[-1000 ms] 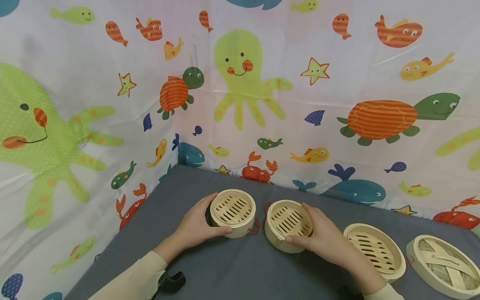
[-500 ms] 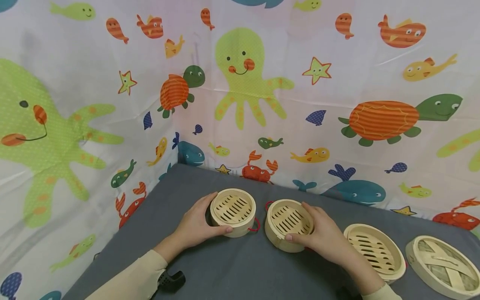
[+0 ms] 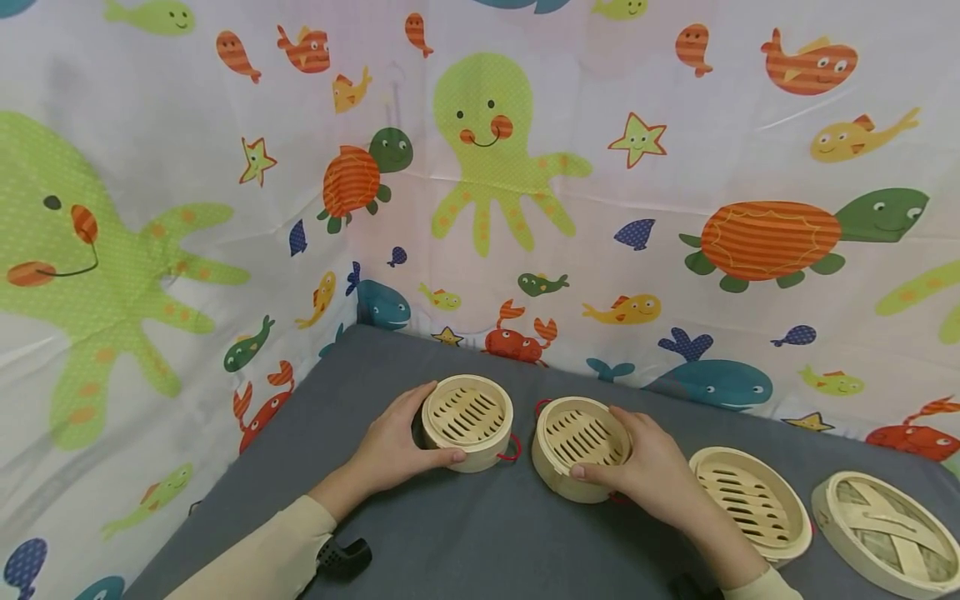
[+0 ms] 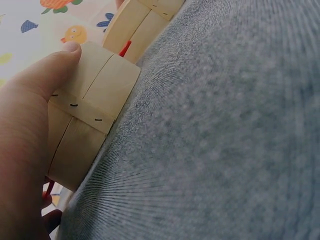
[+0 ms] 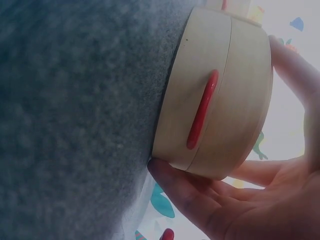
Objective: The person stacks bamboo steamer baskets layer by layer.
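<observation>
Two small round bamboo steamer baskets with slatted bases and red loop handles are near the middle of the dark grey cloth. My left hand (image 3: 393, 437) grips the left steamer basket (image 3: 468, 417), thumb on its near wall and fingers around its far left side. On the right steamer basket (image 3: 581, 446), my right hand (image 3: 645, 458) has its thumb at the near rim and its fingers round the far side. In the right wrist view a red loop handle (image 5: 202, 110) lies along this basket's wall, whose lower edge is close to the cloth. A narrow gap separates the two baskets.
Right of my right forearm lies a third steamer basket (image 3: 750, 504), partly covered by the arm. Beside it is a woven bamboo lid (image 3: 885, 533). A white curtain (image 3: 570, 250) printed with sea animals stands behind and left of the grey cloth (image 3: 480, 542).
The right basket has shifted very slightly right with my right hand, and a red loop now shows at its near right side. My left hand keeps its hold; the head view has shifted a little.
</observation>
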The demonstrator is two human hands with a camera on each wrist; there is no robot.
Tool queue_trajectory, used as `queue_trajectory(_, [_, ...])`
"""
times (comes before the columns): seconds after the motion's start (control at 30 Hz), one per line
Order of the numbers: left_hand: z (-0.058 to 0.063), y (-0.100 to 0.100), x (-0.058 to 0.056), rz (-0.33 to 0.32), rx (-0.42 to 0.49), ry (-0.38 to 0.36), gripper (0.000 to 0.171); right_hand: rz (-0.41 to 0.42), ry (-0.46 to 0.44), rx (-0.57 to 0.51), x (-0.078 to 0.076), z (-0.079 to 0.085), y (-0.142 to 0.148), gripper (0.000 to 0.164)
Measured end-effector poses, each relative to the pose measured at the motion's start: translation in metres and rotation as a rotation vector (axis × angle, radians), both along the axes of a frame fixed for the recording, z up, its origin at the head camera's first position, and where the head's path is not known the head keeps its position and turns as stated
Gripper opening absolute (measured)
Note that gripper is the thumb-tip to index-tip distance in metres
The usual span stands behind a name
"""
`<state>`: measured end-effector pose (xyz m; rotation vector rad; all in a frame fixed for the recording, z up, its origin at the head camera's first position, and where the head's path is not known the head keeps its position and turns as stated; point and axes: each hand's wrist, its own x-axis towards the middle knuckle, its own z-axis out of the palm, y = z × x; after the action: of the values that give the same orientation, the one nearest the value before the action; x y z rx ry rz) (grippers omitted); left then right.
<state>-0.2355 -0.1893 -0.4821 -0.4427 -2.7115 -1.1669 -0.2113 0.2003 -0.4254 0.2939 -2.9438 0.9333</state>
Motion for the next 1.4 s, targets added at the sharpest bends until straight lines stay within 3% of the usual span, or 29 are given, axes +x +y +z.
queue_trajectory(0.37, [0.004, -0.010, -0.003, -0.005, 0.030, 0.037, 0.121, -0.007, 0.017, -0.033, -0.007, 0.006, -0.008, 0.117])
queue_trajectory(0.67, [0.003, -0.003, -0.007, -0.029, 0.040, 0.050, 0.119, -0.037, 0.018, -0.046, -0.003, 0.015, 0.000, 0.118])
queue_trajectory(0.97, [0.000, 0.007, -0.009, -0.060, 0.062, 0.032, 0.121, -0.073, 0.023, -0.016, 0.004, 0.018, 0.007, 0.120])
queue_trajectory(1.4, [-0.006, -0.005, -0.004, -0.050, 0.049, -0.004, 0.124, -0.075, 0.038, -0.080, 0.006, 0.016, -0.006, 0.116])
